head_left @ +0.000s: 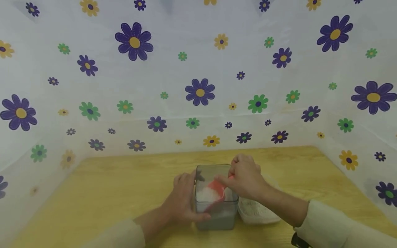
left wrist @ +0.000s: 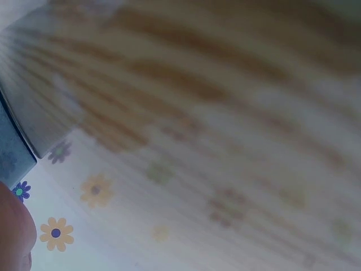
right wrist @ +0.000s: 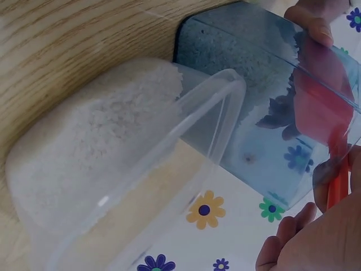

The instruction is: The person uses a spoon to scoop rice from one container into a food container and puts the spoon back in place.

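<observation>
A clear bluish square container (head_left: 221, 218) stands on the table, partly filled with white rice. My left hand (head_left: 183, 198) holds it from the left side, its thumb across the front wall. With my right hand (head_left: 246, 177) I grip the handle of a pinkish-red scoop (head_left: 219, 186). In the head view the scoop's bowl is tilted inside the container's mouth, with white rice at it. The right wrist view shows the red scoop (right wrist: 321, 96) through the bluish wall, above the rice level. Only a fingertip (left wrist: 14, 231) of the left hand appears in the left wrist view.
Close against the container's right side sits a translucent tub (head_left: 260, 217) of white rice, partly under my right forearm. Its rim (right wrist: 228, 84) is near in the right wrist view. A flowered white sheet (head_left: 167, 79) surrounds the wooden table (head_left: 124, 186) at the back and sides.
</observation>
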Tool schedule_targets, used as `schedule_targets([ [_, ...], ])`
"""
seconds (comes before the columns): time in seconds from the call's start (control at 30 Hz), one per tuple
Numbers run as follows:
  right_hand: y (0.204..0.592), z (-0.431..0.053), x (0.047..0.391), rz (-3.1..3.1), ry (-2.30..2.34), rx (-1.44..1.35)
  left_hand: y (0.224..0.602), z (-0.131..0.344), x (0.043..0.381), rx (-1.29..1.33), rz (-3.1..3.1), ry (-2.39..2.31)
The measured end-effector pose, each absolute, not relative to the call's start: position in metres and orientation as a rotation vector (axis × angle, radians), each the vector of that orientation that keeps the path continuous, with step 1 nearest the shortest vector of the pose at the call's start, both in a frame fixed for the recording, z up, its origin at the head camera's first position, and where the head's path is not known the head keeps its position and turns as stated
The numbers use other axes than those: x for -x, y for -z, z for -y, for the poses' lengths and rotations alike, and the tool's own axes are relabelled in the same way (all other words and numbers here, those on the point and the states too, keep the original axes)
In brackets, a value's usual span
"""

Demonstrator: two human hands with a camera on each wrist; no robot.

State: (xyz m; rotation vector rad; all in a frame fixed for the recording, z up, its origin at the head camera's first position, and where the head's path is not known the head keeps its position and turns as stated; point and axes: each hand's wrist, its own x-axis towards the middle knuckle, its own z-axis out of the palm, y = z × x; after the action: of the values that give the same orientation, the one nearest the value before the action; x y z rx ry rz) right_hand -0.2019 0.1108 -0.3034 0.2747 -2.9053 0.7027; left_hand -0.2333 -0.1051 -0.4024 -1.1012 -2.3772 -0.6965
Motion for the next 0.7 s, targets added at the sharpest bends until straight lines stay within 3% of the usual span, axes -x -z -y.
schedule_targets([
  [0.7, 0.304, -0.119, 0.191, 2.903, -0.710, -0.134, 0.403, 0.105, 0.235, 1.079, 2.395, 0.706],
])
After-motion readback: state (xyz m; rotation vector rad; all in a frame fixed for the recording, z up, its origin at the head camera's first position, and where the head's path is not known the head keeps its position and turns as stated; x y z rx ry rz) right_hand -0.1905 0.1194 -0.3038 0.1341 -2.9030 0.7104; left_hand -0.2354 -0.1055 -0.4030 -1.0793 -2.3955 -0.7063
